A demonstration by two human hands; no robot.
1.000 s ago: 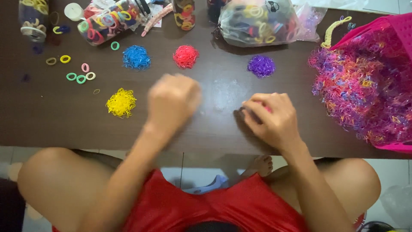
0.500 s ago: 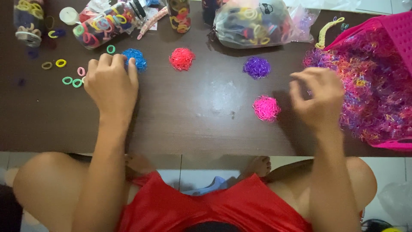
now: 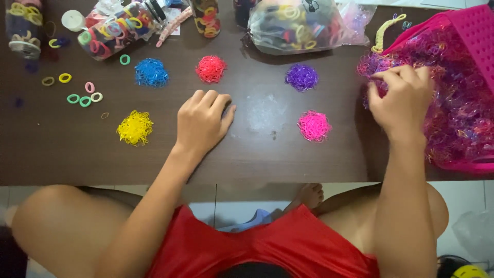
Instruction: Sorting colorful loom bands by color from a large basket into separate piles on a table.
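Note:
My left hand rests flat on the dark brown table, fingers slightly apart, holding nothing. Around it lie small heaps of tiny rubber bands: yellow, blue, red, purple, pink and a faint clear one. My right hand reaches into the big mixed heap of coloured bands in a pink basket at the right, its fingertips pinched among the bands.
Along the far edge lie a jar of coloured hair ties, a second jar, a narrow jar and a clear bag of hair ties. Loose hair ties lie at the left. My knees show below the table edge.
My left hand drew back from the blue heap to the table's middle. My right hand moved from beside the pink heap into the mixed bands in the basket.

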